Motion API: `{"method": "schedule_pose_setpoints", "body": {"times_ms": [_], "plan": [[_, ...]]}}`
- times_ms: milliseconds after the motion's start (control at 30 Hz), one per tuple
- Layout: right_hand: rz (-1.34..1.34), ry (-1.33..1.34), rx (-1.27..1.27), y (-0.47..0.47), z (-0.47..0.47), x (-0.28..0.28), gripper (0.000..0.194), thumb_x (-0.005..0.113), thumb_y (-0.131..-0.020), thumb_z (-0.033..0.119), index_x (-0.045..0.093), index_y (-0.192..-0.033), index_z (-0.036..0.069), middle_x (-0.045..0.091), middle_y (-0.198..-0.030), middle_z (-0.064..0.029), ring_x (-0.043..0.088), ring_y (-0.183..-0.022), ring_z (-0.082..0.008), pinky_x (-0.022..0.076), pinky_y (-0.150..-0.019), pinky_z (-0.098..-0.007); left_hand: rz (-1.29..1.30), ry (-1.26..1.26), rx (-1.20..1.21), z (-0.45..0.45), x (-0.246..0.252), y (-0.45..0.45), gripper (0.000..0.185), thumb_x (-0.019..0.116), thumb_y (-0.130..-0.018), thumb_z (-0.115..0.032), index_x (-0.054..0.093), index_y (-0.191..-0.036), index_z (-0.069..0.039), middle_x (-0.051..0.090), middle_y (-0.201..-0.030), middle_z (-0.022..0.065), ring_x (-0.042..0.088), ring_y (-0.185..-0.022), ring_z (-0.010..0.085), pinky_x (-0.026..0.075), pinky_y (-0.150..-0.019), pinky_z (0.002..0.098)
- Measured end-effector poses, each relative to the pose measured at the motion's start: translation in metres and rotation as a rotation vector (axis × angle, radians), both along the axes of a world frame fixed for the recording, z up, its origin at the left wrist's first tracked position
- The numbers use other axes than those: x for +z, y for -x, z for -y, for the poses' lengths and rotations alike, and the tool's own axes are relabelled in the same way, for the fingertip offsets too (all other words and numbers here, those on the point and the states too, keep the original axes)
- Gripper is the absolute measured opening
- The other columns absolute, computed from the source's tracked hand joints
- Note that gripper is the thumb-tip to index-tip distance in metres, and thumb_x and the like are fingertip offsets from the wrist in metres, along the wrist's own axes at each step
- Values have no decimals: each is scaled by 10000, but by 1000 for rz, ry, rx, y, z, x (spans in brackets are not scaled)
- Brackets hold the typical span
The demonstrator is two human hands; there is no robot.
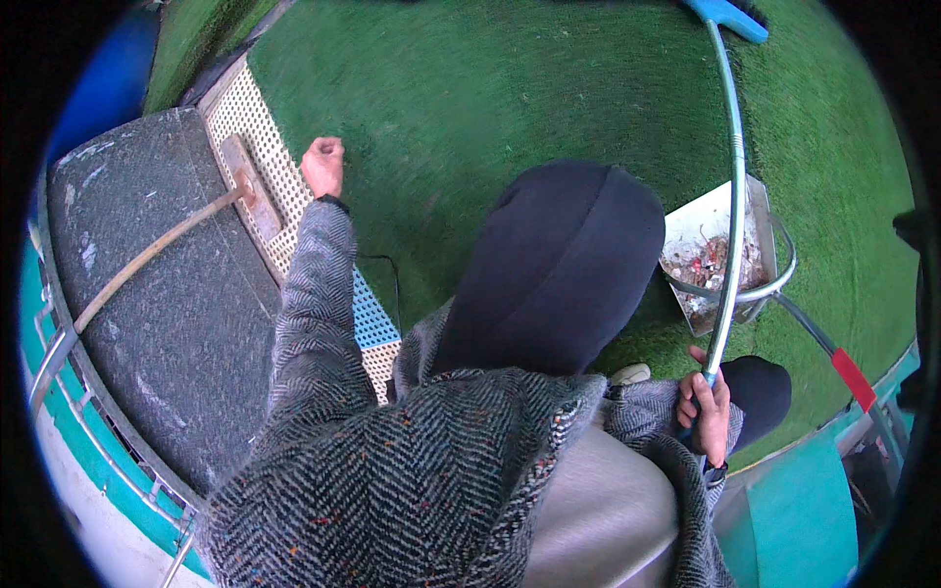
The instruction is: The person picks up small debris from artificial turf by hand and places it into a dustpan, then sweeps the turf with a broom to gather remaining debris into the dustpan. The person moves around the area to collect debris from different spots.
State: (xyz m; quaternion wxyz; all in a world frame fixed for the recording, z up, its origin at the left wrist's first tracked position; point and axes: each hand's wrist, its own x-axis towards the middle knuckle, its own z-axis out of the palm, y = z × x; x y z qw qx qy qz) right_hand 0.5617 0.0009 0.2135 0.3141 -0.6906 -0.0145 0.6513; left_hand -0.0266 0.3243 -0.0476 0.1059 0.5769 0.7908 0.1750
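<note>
My right hand (pixel 707 415) is wrapped around the lower end of a metal pole (pixel 735 147), which runs up to a light-blue broom head (pixel 731 18) at the top right. Beyond that hand, a metal dustpan (pixel 706 202) lies on green artificial turf (pixel 456 88), with dirt, scraps and red bits (pixel 713 264) inside it. The pole crosses over the pan in my view. My left hand (pixel 323 169) is held out above the turf's left edge, its fingers curled in and nothing visible in them.
A wooden-handled tool (pixel 162 253) rests its flat block head (pixel 250 187) on a perforated cream mat (pixel 261 110). Dark worn flooring (pixel 162 294) and a metal railing (pixel 110 448) lie left. The dustpan's handle has a red grip (pixel 853 378). A thin black cable (pixel 397 287) lies near the mat.
</note>
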Motion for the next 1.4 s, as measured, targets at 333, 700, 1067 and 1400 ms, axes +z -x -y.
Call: {"method": "schedule_pose_setpoints", "body": {"times_ms": [333,700,1067,1400], "plan": [[-34,31,32,1,-8,0,460,527,-959,159,377,-1374,31,437,-734,2,377,-529,-46,320,-436,-198,572,26,-84,-9,7,-63,97,680,-830,-61,701,-898,6,712,-821,45,660,-738,111,527,-683,254],[-114,-1,-76,-5,1,0,449,564,-948,153,423,-1362,53,454,-768,19,348,-543,-24,298,-460,-180,1068,638,-1355,37,33,-471,403,676,-857,-271,626,-1134,18,704,-931,135,676,-874,213,526,-791,335],[215,-61,97,2,16,19,720,534,-898,-3,194,-1515,147,437,-693,26,422,-528,-64,372,-474,-209,552,134,-695,-95,-8,-320,147,626,-864,-109,695,-980,-52,707,-856,109,673,-773,177,532,-717,318],[746,28,278,6,17,55,662,525,-843,-7,352,-1469,120,435,-767,43,382,-607,-50,331,-535,-203,185,-186,-369,-241,-18,-190,165,664,-826,-119,700,-951,-17,707,-854,141,682,-790,258,528,-747,366]]}}
